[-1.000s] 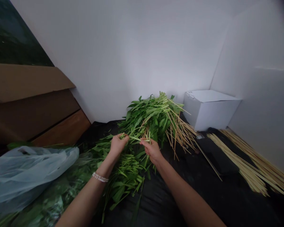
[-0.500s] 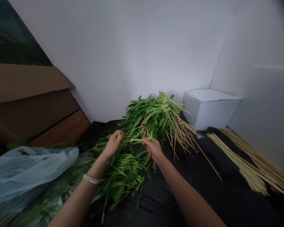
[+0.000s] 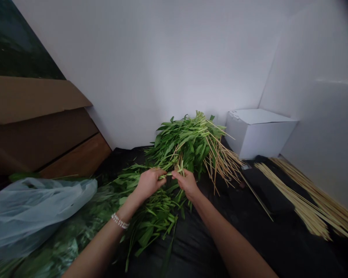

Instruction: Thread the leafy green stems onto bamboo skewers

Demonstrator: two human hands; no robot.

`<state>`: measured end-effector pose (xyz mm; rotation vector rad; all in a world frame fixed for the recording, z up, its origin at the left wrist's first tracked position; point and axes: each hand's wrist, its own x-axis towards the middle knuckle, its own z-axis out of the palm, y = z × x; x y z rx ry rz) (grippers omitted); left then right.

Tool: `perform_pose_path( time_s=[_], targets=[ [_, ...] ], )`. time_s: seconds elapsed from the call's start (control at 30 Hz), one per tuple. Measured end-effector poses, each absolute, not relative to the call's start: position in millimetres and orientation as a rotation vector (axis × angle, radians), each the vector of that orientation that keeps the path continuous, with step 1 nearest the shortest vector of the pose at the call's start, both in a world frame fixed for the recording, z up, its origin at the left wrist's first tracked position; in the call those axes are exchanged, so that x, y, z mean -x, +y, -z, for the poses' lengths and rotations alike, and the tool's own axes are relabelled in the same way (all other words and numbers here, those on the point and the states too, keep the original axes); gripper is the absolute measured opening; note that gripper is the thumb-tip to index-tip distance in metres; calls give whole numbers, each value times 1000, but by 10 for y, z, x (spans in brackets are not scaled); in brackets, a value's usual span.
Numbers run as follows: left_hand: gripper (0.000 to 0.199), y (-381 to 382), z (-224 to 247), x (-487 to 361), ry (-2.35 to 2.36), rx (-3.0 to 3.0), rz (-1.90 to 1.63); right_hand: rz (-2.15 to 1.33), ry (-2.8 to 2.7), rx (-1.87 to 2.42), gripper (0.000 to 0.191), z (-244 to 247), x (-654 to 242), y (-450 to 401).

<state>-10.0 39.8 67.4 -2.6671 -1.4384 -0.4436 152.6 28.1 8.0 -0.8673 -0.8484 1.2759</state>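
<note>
My left hand [image 3: 151,182] is closed in a pinch on pale green leafy stems [image 3: 168,174]. Close by on the right, my right hand [image 3: 186,183] pinches the other part of the same stems, some of which poke up above its fingers. Beneath both hands lies a loose heap of leafy greens [image 3: 150,220]. Just behind them rests a larger pile of leafy green bundles [image 3: 182,135], their cut stems turned up, with thin wooden sticks [image 3: 222,160] poking out to the right. A beaded bracelet [image 3: 120,221] circles my left wrist.
A translucent plastic bag [image 3: 40,212] lies at left over more greens, before a cardboard box [image 3: 37,131]. A white box [image 3: 261,133] stands at back right. Long wooden sticks [image 3: 301,208] and a flat black object [image 3: 268,191] lie at right on black sheeting [image 3: 211,239].
My left hand has moved right and is now close to my right hand, drawing in along the stems. My right hand stays almost in place, still pinching.
</note>
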Motion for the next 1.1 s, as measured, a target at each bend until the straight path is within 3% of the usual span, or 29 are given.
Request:
perform_pose_path(
  time_s=[0.1,0.2,0.43,0.53,0.67,0.77,0.9,1.0,1.1],
  targets=[
    [22,392,-662,54,-1485,2639,497,-1318,-837,838,34,-68,-1488,265],
    [20,461,-646,62,-1637,2673,788,-1377,-763,787,36,-51,-1490,279],
    [25,712,-878,558,-2224,2112,2314,-1420,-475,701,37,40,-1649,425],
    [27,728,-1013,785,-2242,1978,2771,-1548,-461,673,38,69,-1648,447],
    [15,676,-1188,1002,-2092,1813,3159,-1639,-417,632,40,62,-1662,444],
    [13,585,-1363,1108,-1888,2021,2974,-1673,-368,604,40,54,-1701,440],
    [25,368,-1420,1031,-1845,2344,1844,-1720,-367,584,41,73,-1723,433],
    [26,168,-1156,829,-1761,2565,1132,-1743,-357,566,41,77,-1722,427],
    [29,-40,-735,660,-1654,2685,841,-1762,-324,585,41,58,-1727,426]
  ],
)
